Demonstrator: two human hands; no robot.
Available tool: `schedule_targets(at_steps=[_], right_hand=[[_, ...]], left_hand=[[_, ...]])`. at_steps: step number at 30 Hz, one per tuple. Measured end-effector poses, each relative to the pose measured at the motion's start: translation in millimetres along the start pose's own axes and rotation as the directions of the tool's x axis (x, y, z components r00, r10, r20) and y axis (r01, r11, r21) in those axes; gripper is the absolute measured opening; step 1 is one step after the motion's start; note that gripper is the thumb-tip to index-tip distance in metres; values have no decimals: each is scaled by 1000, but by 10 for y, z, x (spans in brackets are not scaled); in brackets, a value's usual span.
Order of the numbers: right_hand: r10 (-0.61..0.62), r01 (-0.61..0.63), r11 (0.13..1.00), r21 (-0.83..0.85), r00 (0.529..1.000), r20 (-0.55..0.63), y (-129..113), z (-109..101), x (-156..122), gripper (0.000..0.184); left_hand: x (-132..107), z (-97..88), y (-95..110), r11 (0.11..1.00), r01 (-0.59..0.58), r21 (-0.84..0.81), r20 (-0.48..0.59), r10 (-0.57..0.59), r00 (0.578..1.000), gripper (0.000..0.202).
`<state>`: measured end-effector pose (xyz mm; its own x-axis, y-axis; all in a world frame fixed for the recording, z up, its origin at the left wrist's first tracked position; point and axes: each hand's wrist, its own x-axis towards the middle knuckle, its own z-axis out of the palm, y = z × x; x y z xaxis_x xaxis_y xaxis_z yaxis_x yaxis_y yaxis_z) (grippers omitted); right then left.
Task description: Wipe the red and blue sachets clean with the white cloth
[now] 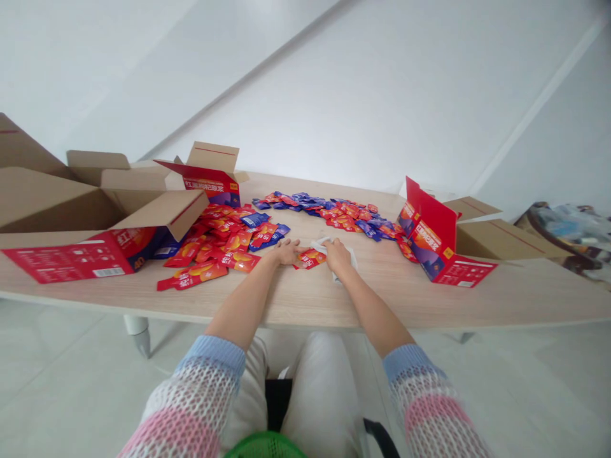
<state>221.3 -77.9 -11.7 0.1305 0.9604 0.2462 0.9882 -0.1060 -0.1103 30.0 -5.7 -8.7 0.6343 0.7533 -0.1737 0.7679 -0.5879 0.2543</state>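
A red sachet [311, 258] lies flat on the table between my two hands. My left hand [287, 252] rests at its left end with fingers stretched out. In my right hand [338, 257] is a white cloth [353, 259], bunched under the fingers at the sachet's right end. Beside my left hand spreads a pile of red sachets [238, 242] with a few blue ones among them. Farther back, a curved row of blue and red sachets [305, 202] runs toward the right.
Open red cartons stand at the left front [71, 261], left back [214, 184] and right [429, 245] of the wooden table [305, 305]. Behind it is a white wall [334, 114]. A green basket [265, 445] shows at my lap. Clutter [573, 229] stands at far right.
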Motion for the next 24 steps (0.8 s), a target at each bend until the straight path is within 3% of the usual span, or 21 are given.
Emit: schedule_targets(at_steps=[3, 7, 13, 15, 18, 21, 24], right_hand=[[85, -85, 996, -28, 996, -18, -6, 7, -14, 41], [103, -103, 994, 38, 995, -2, 92, -8, -1, 38], [131, -106, 983, 150, 978, -164, 342, -89, 69, 47], [86, -62, 988, 144, 982, -166, 316, -106, 67, 48], [-82, 90, 991, 95, 993, -83, 164, -96, 14, 45], [-272, 269, 961, 63, 960, 65, 3, -66, -46, 44], [-335, 332, 942, 44, 935, 121, -42, -47, -36, 44]], left_hand=[[12, 31, -17, 1000, -10, 19, -1, 10, 1000, 84], [43, 88, -45, 999, -8, 36, -15, 8, 1000, 82], [78, 125, -47, 1000, -2, 26, -7, 2, 1000, 80], [82, 135, -38, 1000, 4, 13, -13, -4, 1000, 79], [83, 148, -18, 1000, 16, -10, -34, -16, 999, 79], [84, 159, -7, 999, 21, -32, -46, -23, 999, 74], [83, 176, -9, 999, 15, -45, -55, -17, 998, 72]])
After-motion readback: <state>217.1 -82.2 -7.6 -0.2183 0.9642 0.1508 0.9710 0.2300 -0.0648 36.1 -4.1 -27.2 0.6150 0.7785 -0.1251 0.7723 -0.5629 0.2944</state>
